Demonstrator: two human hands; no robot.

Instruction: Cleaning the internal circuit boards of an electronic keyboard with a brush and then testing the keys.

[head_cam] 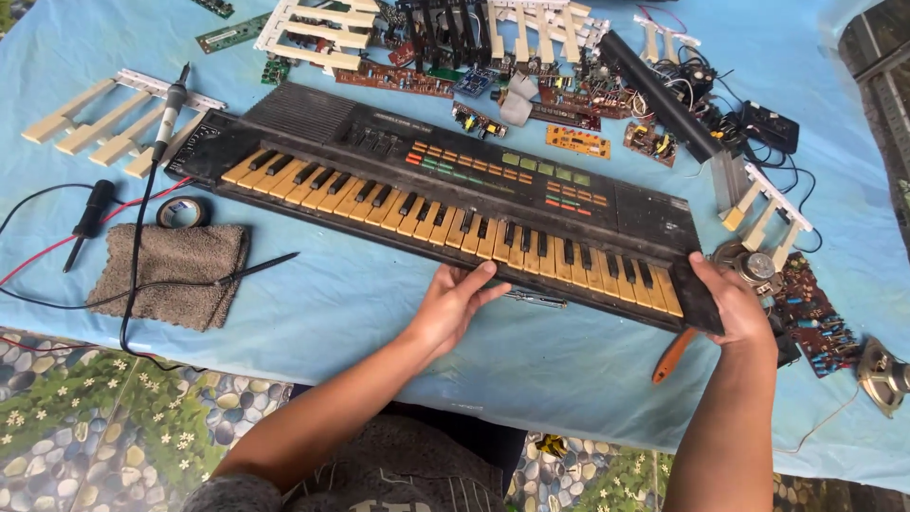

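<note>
- Keyboard (445, 204) lay slantwise on blue cloth (379, 313), case closed, yellowed keys all seated.
- Left hand (453, 301) gripped front edge mid-length, fingers curled underneath.
- Right hand (735, 301) clamped right end corner.
- Loose key strips (114, 118), circuit boards (578, 142), speaker (886, 374), soldering iron (171, 109) lay around, unused.

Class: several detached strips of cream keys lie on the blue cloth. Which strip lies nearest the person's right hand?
The strip at the keyboard's right end, just above the right hand; the others lie farther away.
</note>
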